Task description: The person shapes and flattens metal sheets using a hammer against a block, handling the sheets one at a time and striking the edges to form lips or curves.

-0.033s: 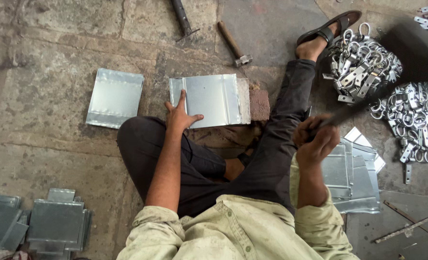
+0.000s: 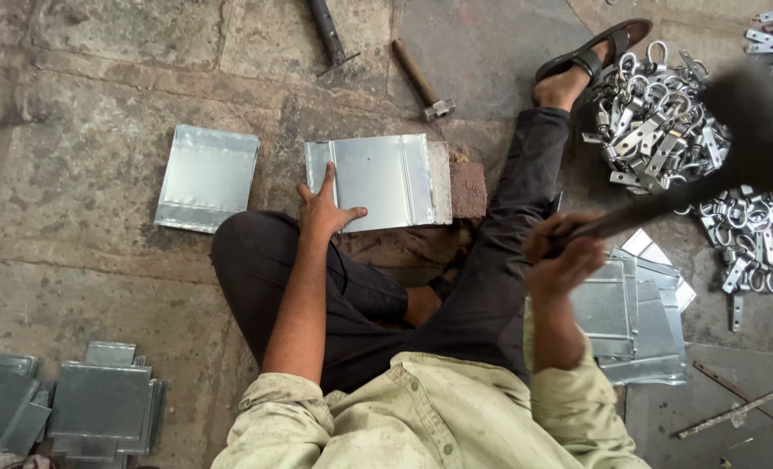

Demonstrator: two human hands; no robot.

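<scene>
Stone floor (image 2: 99, 130); left hand (image 2: 324, 211) flat on crosswise sheet (image 2: 378, 181), right hand (image 2: 560, 256) gripping rightward-angled hammer (image 2: 664, 204).

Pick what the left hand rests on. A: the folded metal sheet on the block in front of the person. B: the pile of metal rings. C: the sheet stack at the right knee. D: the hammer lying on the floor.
A: the left hand lies flat on the folded metal sheet, fingers spread at its near-left corner.

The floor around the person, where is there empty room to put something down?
Bare stone floor lies left of the loose metal sheet, and between it and the stack of sheets at lower left. It is crowded on the right: the pile of metal clasps and another sheet stack fill it.
</scene>
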